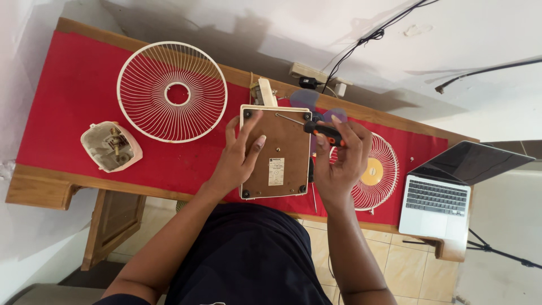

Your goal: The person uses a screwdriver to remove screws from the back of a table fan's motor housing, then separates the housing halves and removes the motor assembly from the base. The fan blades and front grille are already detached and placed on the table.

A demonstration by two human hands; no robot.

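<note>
A cream fan base [276, 152] lies bottom-up on the red table top [68, 101], showing a brown underside panel with a white label and corner screws. My left hand [240, 155] rests flat on the panel's left side, fingers spread. My right hand [339, 158] holds a screwdriver [316, 127] with an orange and black handle; its metal shaft points left over the panel's upper right corner. Translucent purple fan blades [316, 110] show behind the base.
A white wire fan guard [172, 91] lies at the left, a second guard with a yellow centre [375, 172] at the right. A cream motor cover [110, 147] sits far left. An open laptop [440, 195] stands at the right end. A power strip [313, 76] and cables lie behind.
</note>
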